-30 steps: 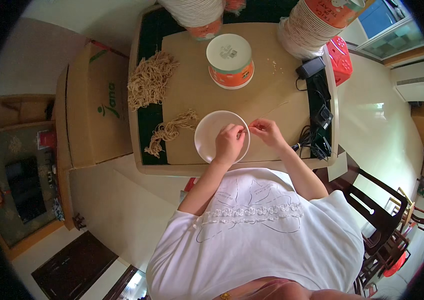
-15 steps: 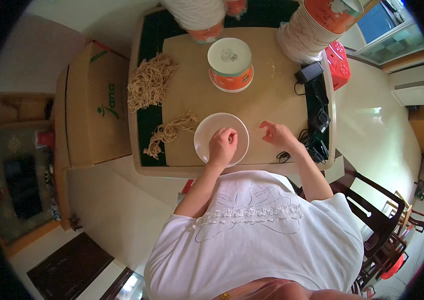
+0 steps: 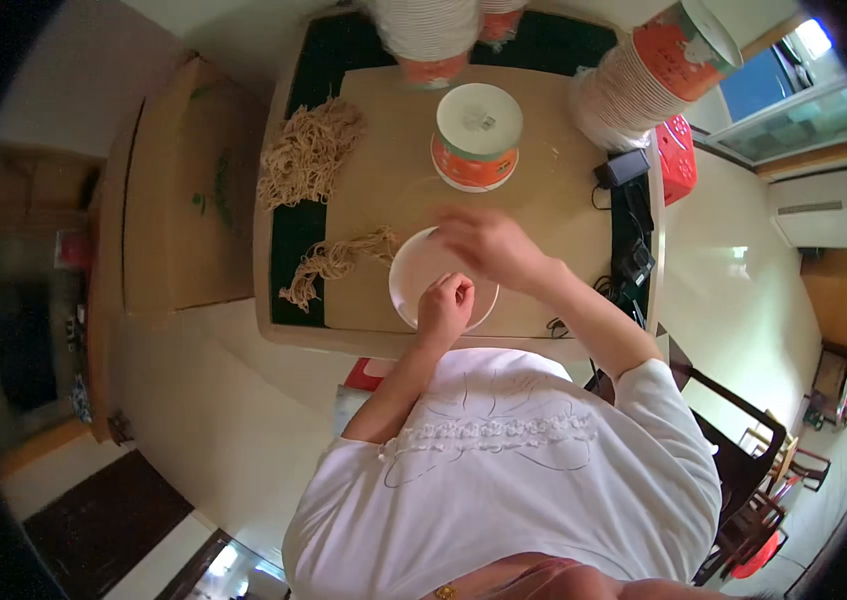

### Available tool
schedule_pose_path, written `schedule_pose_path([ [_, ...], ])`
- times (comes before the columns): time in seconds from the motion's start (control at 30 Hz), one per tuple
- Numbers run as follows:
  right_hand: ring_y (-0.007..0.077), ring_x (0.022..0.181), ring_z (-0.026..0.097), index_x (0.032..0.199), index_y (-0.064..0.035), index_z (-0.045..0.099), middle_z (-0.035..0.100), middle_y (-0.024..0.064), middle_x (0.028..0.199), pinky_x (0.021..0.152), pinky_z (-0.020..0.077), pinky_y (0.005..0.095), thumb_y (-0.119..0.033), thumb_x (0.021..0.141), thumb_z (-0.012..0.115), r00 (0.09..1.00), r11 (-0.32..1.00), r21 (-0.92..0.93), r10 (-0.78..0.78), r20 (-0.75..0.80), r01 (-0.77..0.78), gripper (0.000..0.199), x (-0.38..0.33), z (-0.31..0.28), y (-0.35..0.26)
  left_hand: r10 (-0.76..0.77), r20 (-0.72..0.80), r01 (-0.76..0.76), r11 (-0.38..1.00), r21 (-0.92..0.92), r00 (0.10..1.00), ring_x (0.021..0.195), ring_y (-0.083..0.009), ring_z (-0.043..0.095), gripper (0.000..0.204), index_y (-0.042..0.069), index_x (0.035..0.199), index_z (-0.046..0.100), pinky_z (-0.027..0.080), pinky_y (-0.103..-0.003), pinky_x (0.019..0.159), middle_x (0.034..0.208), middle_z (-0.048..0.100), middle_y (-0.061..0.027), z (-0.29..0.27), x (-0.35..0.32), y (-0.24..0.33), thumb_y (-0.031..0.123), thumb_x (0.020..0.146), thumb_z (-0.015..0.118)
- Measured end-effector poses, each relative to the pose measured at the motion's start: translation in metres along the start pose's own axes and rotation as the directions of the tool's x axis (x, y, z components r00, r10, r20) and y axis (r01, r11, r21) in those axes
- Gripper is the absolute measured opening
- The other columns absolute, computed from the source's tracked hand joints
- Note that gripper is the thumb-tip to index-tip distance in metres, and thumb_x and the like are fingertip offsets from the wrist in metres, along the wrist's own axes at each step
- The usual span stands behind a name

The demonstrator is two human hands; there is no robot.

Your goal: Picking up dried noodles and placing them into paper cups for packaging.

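A white round bowl (image 3: pixel 414 262) stands near the table's front edge. My left hand (image 3: pixel 445 306) is closed in a fist over its near side; whatever its fingers hold is hidden. Over the bowl's far right rim passes my right hand (image 3: pixel 492 246), its fingers smeared by motion, so their grip cannot be made out. Left of the bowl lies a small bundle of beige string (image 3: pixel 329 262), its end close to the rim. Farther back is a larger tangled heap of beige string (image 3: pixel 312 152). Beyond the bowl, an orange paper tub (image 3: pixel 476 170) stands upside down.
Nested paper tubs stand in a white stack (image 3: pixel 429 35) at the back and an orange stack (image 3: pixel 679 62) at back right. A black power adapter (image 3: pixel 624 168) and cables (image 3: pixel 634 262) line the right edge. A cardboard box (image 3: pixel 199 195) stands left; a dark chair (image 3: pixel 744 410) at right.
My right hand has swept left from beside the bowl to over its far rim. My left hand stays closed over the bowl. The whole view has shifted slightly.
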State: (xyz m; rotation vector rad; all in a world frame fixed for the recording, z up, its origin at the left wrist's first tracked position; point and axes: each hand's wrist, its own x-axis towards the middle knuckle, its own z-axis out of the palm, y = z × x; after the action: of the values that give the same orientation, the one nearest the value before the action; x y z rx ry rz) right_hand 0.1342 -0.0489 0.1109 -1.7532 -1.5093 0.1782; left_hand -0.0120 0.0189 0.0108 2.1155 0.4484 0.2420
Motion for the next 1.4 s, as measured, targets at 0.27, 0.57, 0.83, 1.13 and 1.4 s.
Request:
schedule_pose_path([
  [0.27, 0.0202, 0.080, 0.060, 0.094, -0.0010, 0.064, 0.063, 0.0102, 0.088, 0.073, 0.0468, 0.0283, 0.000, 0.082, 0.059, 0.805, 0.797, 0.229, 0.588, -0.081, -0.559, 0.013, -0.072, -0.006, 0.032, -0.023, -0.058, 0.021, 0.999, -0.032, 0.998, 0.065, -0.0273, 0.060, 0.004, 0.004, 0.078, 0.059, 0.048, -0.038, 0.059, 0.072, 0.059, -0.0115, -0.007, 0.002, -0.005, 0.008, 0.078, 0.061],
  [0.57, 0.0116, 0.073, 0.057, 0.100, -0.0028, 0.061, 0.061, 0.0050, 0.082, 0.067, 0.0470, 0.0248, -0.009, 0.083, 0.065, 0.812, 0.795, 0.307, 0.575, -0.104, -0.523, 0.018, -0.085, 0.014, 0.034, -0.212, -0.410, 0.214, 0.976, -0.043, 0.887, 0.067, -0.0254, 0.058, 0.013, 0.003, 0.091, 0.062, 0.047, -0.035, 0.063, 0.078, 0.061, -0.0121, -0.085, 0.047, -0.043, 0.011, 0.081, 0.062],
  [0.83, 0.0099, 0.067, 0.055, 0.109, -0.0046, 0.048, 0.055, 0.0039, 0.079, 0.059, 0.0475, 0.0243, -0.012, 0.085, 0.065, 0.762, 0.671, 0.399, 0.635, 0.127, -0.626, 0.030, -0.091, 0.062, 0.013, -0.049, -0.123, 0.062, 0.993, 0.102, 0.991, 0.096, -0.0371, 0.056, 0.026, 0.000, 0.100, 0.060, 0.045, -0.039, 0.084, 0.103, 0.060, -0.0215, -0.073, 0.031, -0.007, 0.013, 0.077, 0.059],
  [1.13, 0.0088, 0.068, 0.051, 0.091, -0.0039, 0.051, 0.056, 0.0023, 0.076, 0.060, 0.0449, 0.0242, 0.006, 0.082, 0.050, 0.522, 0.445, 0.643, 0.849, -0.081, -0.624, 0.013, -0.146, 0.049, 0.045, 0.238, 0.385, -0.255, 0.967, -0.006, 0.892, 0.109, -0.0285, 0.055, 0.041, 0.014, 0.125, 0.054, 0.034, -0.049, 0.098, 0.114, 0.061, -0.0121, 0.000, -0.001, 0.024, 0.026, 0.086, 0.060],
  [1.4, 0.0091, 0.076, 0.055, 0.098, -0.0010, 0.054, 0.057, 0.0020, 0.085, 0.071, 0.0451, 0.0203, 0.006, 0.084, 0.048, 0.662, 0.741, 0.444, 0.661, -0.354, -0.503, 0.016, -0.123, -0.005, 0.014, 0.170, 0.631, -0.515, 0.750, 0.415, 0.757, 0.088, -0.0230, 0.061, 0.040, 0.018, 0.117, 0.058, 0.040, -0.045, 0.091, 0.088, 0.063, -0.0058, 0.014, -0.007, 0.012, 0.010, 0.078, 0.053],
])
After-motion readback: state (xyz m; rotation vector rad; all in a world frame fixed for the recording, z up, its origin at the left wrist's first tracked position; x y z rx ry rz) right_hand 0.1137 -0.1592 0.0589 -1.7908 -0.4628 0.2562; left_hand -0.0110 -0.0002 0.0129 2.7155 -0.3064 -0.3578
